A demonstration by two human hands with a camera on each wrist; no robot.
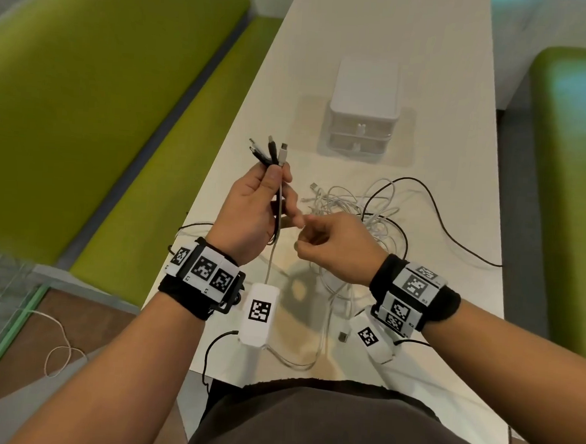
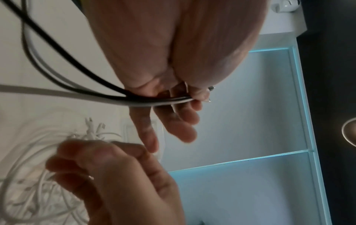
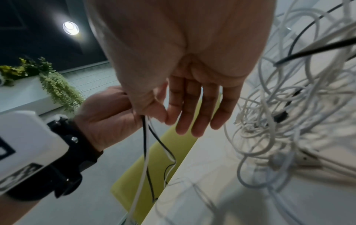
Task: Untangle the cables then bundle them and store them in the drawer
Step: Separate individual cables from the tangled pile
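My left hand (image 1: 273, 186) is raised over the table's left edge and grips a bunch of black and white cables (image 1: 276, 154), their plugs fanned upward. The cables run through the curled fingers (image 2: 181, 106) and hang below the palm (image 3: 144, 144). My right hand (image 1: 299, 232) hovers just right of it, fingers relaxed, index tip near the left little finger, with nothing seen in it. A tangle of white cables (image 1: 351, 204) with a black cable (image 1: 439, 217) looping through it lies beyond the hands. A small white two-drawer unit (image 1: 363, 116) stands farther back, both drawers closed.
The long white table (image 1: 382, 28) is narrow, and its left edge lies directly under the left hand. Green benches (image 1: 86, 106) flank it on both sides. A small dark adapter (image 1: 343, 336) lies near the front edge. More white cable (image 1: 57, 351) lies on the floor at the left.
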